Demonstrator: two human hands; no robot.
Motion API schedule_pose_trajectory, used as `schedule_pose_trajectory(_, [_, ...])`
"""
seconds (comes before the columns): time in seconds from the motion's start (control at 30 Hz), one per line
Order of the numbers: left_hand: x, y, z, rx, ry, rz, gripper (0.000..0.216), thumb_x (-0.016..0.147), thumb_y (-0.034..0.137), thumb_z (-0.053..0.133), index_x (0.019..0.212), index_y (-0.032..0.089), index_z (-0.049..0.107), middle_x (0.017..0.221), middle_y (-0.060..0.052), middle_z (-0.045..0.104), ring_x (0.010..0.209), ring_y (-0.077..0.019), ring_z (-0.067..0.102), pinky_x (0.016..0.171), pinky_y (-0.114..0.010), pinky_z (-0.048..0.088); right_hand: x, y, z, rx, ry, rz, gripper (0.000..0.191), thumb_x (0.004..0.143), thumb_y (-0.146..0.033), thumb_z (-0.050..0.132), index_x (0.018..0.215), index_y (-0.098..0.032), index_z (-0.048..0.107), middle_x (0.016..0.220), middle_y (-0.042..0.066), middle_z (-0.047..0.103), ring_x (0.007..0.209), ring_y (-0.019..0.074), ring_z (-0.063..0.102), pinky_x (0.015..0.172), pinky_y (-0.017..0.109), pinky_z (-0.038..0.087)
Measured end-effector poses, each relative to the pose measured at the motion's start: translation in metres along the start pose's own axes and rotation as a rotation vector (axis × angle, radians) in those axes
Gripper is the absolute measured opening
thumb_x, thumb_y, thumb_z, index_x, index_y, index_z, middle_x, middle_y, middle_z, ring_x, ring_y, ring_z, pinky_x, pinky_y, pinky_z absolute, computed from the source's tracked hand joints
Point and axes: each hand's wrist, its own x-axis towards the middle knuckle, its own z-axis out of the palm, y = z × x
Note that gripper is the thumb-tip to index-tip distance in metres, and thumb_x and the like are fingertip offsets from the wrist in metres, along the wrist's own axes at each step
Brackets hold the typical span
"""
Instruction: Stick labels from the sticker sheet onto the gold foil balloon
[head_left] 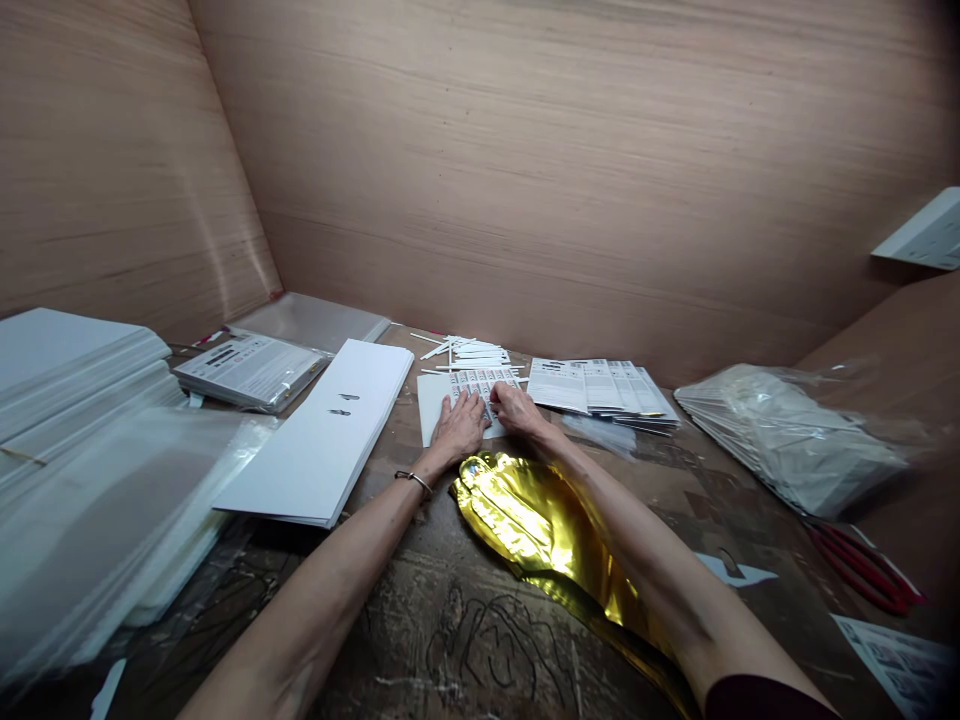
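Note:
My left hand (459, 425) lies with its fingers stretched flat on a sheet of small printed labels (476, 378). Under and beside that sheet is a plain pale sheet (430, 398). At the right part of the labels, my right hand (516, 408) is closed, with thumb and fingers pinched together; what they hold is hidden. A shiny gold foil piece (540, 510), perhaps a flat balloon, lies just below both hands and partly under my right forearm.
White strips (472, 352) lie behind the labels. Printed cards (592, 385) fan out to the right, near a clear bag of white pieces (795, 440) and red-handled scissors (862, 570). Leftward are a white card stack (322, 435), a bagged pack (251, 368) and plastic sleeves (97, 520).

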Motion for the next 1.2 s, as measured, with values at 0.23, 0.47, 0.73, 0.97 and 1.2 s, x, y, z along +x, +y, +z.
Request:
schedule_pose_trajectory(0.23, [0.003, -0.002, 0.000, -0.107, 0.014, -0.018, 0.037, 0.078, 0.030, 0.036, 0.112, 0.016, 0.039, 0.126, -0.009, 0.034, 0.118, -0.0233, 0.020, 0.093, -0.047, 0.012, -0.016, 0.002, -0.010, 0.668, 0.215, 0.071, 0.008, 0.059, -0.018, 0.049, 0.065, -0.017, 0.043, 0.062, -0.002, 0.047, 0.058, 0.0091, 0.043, 0.056, 0.022, 0.034])
schedule_pose_trajectory(0.47, [-0.011, 0.026, -0.054, -0.591, 0.427, -0.200, 0.028, 0.075, 0.035, 0.040, 0.069, 0.012, 0.056, 0.073, -0.006, 0.059, 0.076, -0.0157, 0.052, 0.067, -0.025, 0.038, -0.051, -0.021, -0.041, 1.313, 0.319, 0.248, 0.022, 0.050, -0.025, 0.059, 0.065, -0.017, 0.044, 0.046, -0.007, 0.042, 0.037, 0.0042, 0.032, 0.038, 0.020, 0.024])
schedule_pose_trajectory(0.73, [-0.072, 0.069, -0.067, -1.498, 0.202, -0.340, 0.021, 0.055, 0.030, 0.058, 0.051, 0.010, 0.050, 0.044, 0.001, 0.050, 0.037, -0.0068, 0.043, 0.039, -0.019, 0.031, -0.088, -0.053, -0.054, 1.330, 0.311, 0.253, 0.022, 0.049, -0.028, 0.062, 0.063, -0.015, 0.050, 0.048, -0.005, 0.045, 0.040, 0.0044, 0.035, 0.041, 0.021, 0.027])
schedule_pose_trajectory(0.97, [-0.103, 0.066, -0.072, -1.509, 0.197, -0.401, 0.014, 0.052, 0.021, 0.058, 0.047, 0.011, 0.050, 0.040, 0.001, 0.049, 0.035, -0.0060, 0.042, 0.036, -0.018, 0.030, -0.112, -0.067, -0.060, 1.095, 0.103, 0.298, 0.023, 0.052, -0.032, 0.061, 0.058, -0.010, 0.058, 0.050, -0.002, 0.050, 0.047, 0.0057, 0.038, 0.048, 0.022, 0.029])
schedule_pose_trajectory(1.2, [-0.114, 0.069, -0.072, -1.488, 0.186, -0.419, 0.010, 0.053, 0.014, 0.055, 0.045, 0.010, 0.049, 0.039, 0.002, 0.048, 0.035, -0.0052, 0.042, 0.037, -0.018, 0.031, -0.117, -0.072, -0.050, 1.096, 0.020, 0.276, 0.021, 0.049, -0.031, 0.063, 0.053, -0.011, 0.056, 0.047, -0.002, 0.047, 0.045, 0.0059, 0.036, 0.047, 0.022, 0.029])
